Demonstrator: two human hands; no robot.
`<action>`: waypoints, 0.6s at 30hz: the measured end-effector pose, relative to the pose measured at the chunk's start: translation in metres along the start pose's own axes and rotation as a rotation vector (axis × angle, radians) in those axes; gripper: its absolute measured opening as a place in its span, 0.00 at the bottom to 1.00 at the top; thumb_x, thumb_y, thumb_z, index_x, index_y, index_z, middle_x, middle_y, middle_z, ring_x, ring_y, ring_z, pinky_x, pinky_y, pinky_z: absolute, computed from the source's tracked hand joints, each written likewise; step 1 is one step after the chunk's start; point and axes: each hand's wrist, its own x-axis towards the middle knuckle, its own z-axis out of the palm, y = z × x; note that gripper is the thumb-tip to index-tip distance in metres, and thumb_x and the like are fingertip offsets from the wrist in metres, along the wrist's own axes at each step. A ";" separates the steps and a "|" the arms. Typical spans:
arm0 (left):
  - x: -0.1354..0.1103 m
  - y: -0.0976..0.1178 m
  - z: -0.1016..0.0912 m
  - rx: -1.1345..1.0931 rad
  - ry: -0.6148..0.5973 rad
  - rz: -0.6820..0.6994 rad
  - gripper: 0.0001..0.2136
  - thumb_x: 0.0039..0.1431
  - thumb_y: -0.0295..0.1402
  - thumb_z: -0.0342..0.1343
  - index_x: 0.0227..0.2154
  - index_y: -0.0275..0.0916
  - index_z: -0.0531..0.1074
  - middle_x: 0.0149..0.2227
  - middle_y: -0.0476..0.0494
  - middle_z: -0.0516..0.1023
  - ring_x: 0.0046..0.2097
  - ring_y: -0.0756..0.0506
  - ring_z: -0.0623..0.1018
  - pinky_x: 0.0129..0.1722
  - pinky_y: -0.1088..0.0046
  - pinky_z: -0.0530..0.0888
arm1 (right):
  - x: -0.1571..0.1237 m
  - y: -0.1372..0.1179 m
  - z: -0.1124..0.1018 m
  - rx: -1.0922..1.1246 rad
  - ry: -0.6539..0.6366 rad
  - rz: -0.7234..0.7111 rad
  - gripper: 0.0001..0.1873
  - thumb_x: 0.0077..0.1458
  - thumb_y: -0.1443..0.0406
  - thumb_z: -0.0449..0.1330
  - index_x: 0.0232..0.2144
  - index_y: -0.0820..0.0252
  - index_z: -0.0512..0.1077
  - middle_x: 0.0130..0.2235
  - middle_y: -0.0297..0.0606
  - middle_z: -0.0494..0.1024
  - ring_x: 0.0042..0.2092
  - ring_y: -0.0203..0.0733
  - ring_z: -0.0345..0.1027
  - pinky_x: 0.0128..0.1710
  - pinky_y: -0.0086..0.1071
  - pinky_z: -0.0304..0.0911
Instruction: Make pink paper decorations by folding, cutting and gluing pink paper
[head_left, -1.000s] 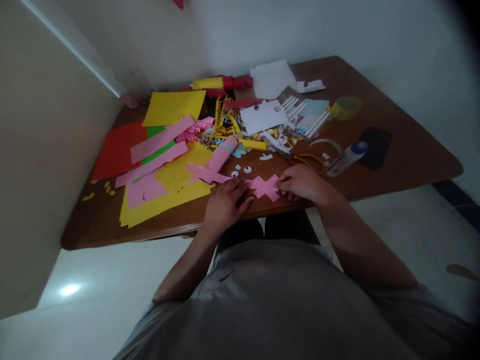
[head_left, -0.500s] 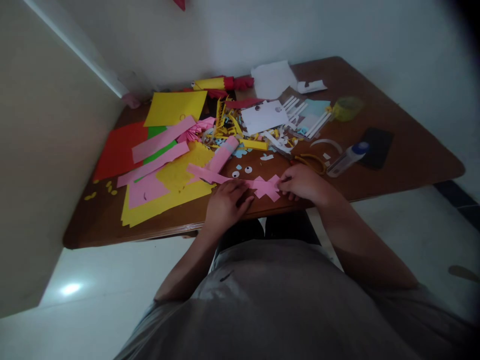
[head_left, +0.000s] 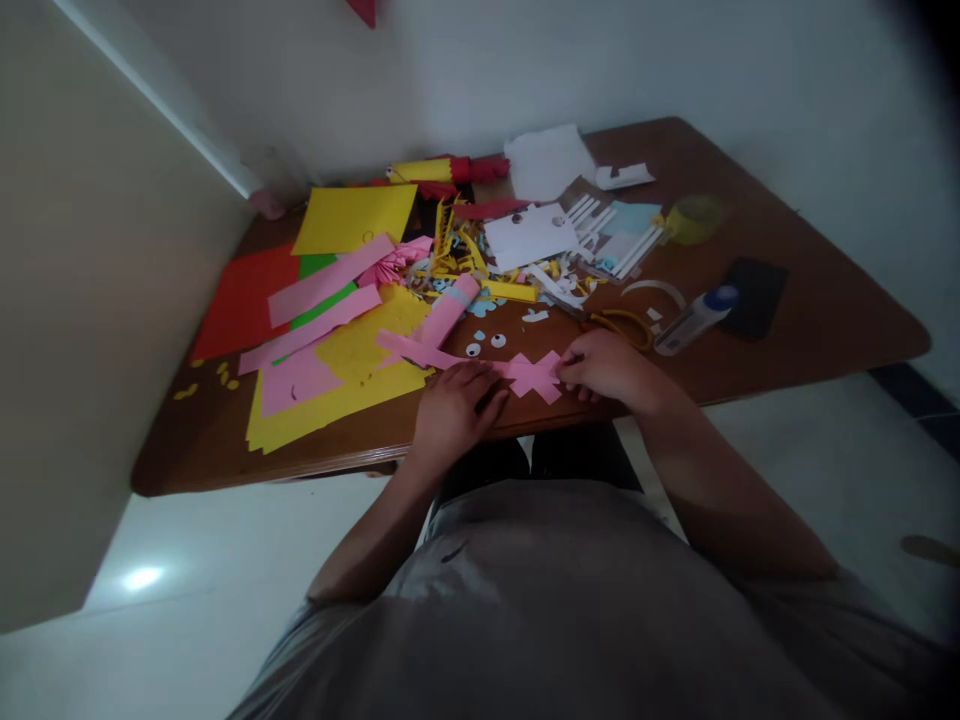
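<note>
A long pink paper strip (head_left: 431,352) lies along the near side of the table, its right part a cross-like, notched shape (head_left: 534,376). My left hand (head_left: 456,405) holds the strip just left of that shape, fingers over the paper and thumb toward the right. At the right tip of the shape, my right hand (head_left: 600,368) is closed in a pinch on the paper. Just beyond the strip are two paper eyes (head_left: 486,346), white discs with black dots. A rolled pink paper tube (head_left: 448,312) lies behind the strip's left part.
Orange-handled scissors (head_left: 622,325) and a glue bottle (head_left: 697,318) lie near my right hand. A tape roll (head_left: 694,218) and dark flat object (head_left: 754,298) are farther right. Yellow sheets (head_left: 337,425), a red sheet (head_left: 244,300) and paper scraps (head_left: 457,250) cover the left and middle.
The whole view has shifted very slightly. Both hands keep their places on the pink paper strip.
</note>
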 end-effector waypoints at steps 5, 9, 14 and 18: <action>0.003 0.000 -0.001 -0.003 -0.009 -0.004 0.15 0.78 0.42 0.57 0.55 0.45 0.85 0.59 0.38 0.85 0.62 0.34 0.81 0.61 0.50 0.80 | -0.001 0.000 0.000 0.002 0.006 -0.005 0.08 0.62 0.69 0.68 0.29 0.61 0.80 0.24 0.39 0.82 0.21 0.37 0.74 0.19 0.26 0.67; 0.005 -0.002 -0.002 -0.030 0.001 -0.007 0.14 0.77 0.41 0.58 0.53 0.45 0.86 0.57 0.39 0.86 0.61 0.35 0.83 0.61 0.50 0.81 | -0.003 0.000 -0.002 0.019 0.001 -0.021 0.11 0.63 0.70 0.66 0.27 0.61 0.78 0.27 0.39 0.84 0.22 0.35 0.73 0.19 0.25 0.65; 0.006 -0.004 -0.001 -0.072 0.009 -0.002 0.14 0.76 0.41 0.59 0.53 0.45 0.86 0.57 0.40 0.88 0.59 0.36 0.85 0.61 0.50 0.82 | -0.003 -0.001 -0.005 0.104 0.048 -0.073 0.07 0.65 0.68 0.65 0.32 0.61 0.80 0.28 0.34 0.83 0.20 0.31 0.66 0.17 0.25 0.59; 0.005 -0.005 0.001 -0.114 0.034 -0.006 0.13 0.76 0.40 0.59 0.54 0.45 0.86 0.57 0.41 0.88 0.58 0.37 0.86 0.62 0.53 0.82 | 0.000 -0.006 -0.004 0.158 0.068 -0.078 0.07 0.62 0.69 0.65 0.31 0.60 0.79 0.26 0.33 0.82 0.19 0.31 0.64 0.17 0.26 0.56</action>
